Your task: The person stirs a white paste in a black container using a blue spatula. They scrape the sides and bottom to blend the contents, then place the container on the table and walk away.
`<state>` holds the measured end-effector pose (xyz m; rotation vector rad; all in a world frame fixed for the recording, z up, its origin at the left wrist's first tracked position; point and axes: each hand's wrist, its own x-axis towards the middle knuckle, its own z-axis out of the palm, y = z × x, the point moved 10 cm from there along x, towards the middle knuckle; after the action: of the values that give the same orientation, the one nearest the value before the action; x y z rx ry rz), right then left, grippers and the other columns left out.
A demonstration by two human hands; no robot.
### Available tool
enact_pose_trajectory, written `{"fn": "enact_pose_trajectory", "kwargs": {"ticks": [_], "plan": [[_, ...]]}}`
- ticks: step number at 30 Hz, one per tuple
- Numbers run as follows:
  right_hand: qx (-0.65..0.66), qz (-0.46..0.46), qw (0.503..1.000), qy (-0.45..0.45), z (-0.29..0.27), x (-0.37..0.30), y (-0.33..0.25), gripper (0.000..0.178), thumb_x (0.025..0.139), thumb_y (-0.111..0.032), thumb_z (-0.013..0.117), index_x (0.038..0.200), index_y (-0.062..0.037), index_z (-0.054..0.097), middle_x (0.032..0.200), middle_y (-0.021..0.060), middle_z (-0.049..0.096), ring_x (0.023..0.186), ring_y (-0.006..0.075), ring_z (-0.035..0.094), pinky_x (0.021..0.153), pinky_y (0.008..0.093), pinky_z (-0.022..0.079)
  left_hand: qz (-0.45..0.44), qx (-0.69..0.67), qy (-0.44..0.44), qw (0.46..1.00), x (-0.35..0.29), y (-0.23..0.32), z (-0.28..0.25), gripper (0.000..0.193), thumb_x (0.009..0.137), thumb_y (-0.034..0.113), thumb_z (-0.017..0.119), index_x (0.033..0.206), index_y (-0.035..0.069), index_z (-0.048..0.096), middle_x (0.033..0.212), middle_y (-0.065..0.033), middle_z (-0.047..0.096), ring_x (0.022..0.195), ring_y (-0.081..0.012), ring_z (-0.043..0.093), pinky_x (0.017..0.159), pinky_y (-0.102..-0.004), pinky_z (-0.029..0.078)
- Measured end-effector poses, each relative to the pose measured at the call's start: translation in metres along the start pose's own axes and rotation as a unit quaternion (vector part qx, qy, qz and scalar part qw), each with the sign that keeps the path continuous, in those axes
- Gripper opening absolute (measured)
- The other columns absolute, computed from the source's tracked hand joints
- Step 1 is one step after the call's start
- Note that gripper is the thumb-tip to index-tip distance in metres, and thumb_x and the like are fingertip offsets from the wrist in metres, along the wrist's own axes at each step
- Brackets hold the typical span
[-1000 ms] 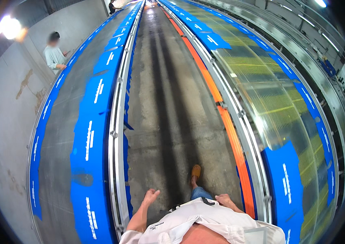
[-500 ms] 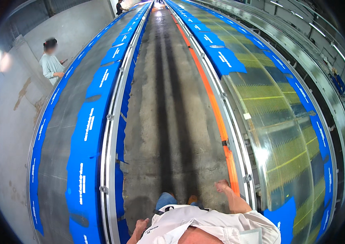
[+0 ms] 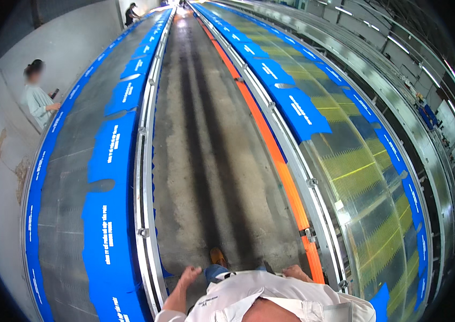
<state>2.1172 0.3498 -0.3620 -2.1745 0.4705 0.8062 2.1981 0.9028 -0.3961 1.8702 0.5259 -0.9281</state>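
Observation:
My left hand (image 3: 190,275) hangs in front of me over the aisle, its fingers loosely curled and nothing visible in them. It is nearest the metal rail (image 3: 142,214) along the left table. My right hand (image 3: 295,272) hangs low beside my shirt, fingers curled in, with no object showing. Close to it runs an orange strip (image 3: 281,161) along the right table. Blue fabric pieces (image 3: 97,220) with white print lie along the left table. More blue fabric (image 3: 298,110) is spread on the right table, touched by neither hand.
Two long tables flank the concrete aisle (image 3: 184,139) I stand in. The right tabletop (image 3: 353,172) shows yellow striped areas. Beyond the left table stand a person in a light top (image 3: 37,102) and, farther off, one in dark clothing (image 3: 130,14). Small clamps (image 3: 311,183) sit on the rails.
I have moved forward along the aisle, so the tables and fabric slide nearer. My left hand has swung forward and my right hand back toward my body. One shoe now shows ahead.

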Motion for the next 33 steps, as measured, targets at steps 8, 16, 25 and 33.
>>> {"fn": "enact_pose_trajectory", "kwargs": {"ticks": [8, 16, 25, 33], "plan": [[0.159, 0.179, 0.971, 0.003, -0.016, 0.082, -0.087, 0.033, 0.096, -0.031, 0.069, 0.095, 0.0007, 0.075, 0.076, 0.0084, 0.070, 0.058, 0.0153, 0.065, 0.052, 0.0327, 0.055, 0.079, 0.096, 0.142, 0.982, 0.092, 0.161, -0.131, 0.071, 0.087, 0.047, 0.072, 0.129, -0.009, 0.062, 0.125, -0.0320, 0.067, 0.122, -0.0406, 0.064, 0.104, -0.0437, 0.048], [0.122, 0.151, 0.981, 0.028, -0.045, 0.209, -0.184, 0.041, 0.089, -0.039, 0.073, 0.095, 0.0019, 0.075, 0.073, 0.0115, 0.072, 0.060, 0.0196, 0.069, 0.058, 0.0364, 0.058, 0.007, 0.058, 0.108, 0.992, 0.156, 0.154, -0.169, 0.066, 0.088, 0.046, 0.072, 0.123, -0.009, 0.064, 0.115, -0.0267, 0.071, 0.111, -0.0364, 0.067, 0.097, -0.0451, 0.051], [-0.091, 0.098, 0.989, -0.056, -0.156, 0.413, -0.267, 0.040, 0.088, -0.041, 0.065, 0.076, -0.0038, 0.072, 0.066, 0.0108, 0.070, 0.064, 0.0209, 0.070, 0.068, 0.0432, 0.058, -0.126, 0.079, 0.144, 0.978, 0.186, 0.158, -0.180, 0.045, 0.093, 0.042, 0.065, 0.094, -0.003, 0.072, 0.089, -0.0143, 0.074, 0.070, -0.0288, 0.071, 0.069, -0.0482, 0.057], [0.160, 0.073, 0.984, 0.037, -0.263, 0.528, -0.440, 0.043, 0.093, -0.047, 0.063, 0.100, -0.0051, 0.073, 0.076, 0.0099, 0.072, 0.068, 0.0202, 0.072, 0.064, 0.0367, 0.060, -0.034, 0.085, 0.106, 0.990, 0.329, 0.277, -0.188, 0.044, 0.094, 0.041, 0.065, 0.090, -0.002, 0.072, 0.085, -0.0133, 0.074, 0.070, -0.0288, 0.071, 0.068, -0.0481, 0.056]]}}
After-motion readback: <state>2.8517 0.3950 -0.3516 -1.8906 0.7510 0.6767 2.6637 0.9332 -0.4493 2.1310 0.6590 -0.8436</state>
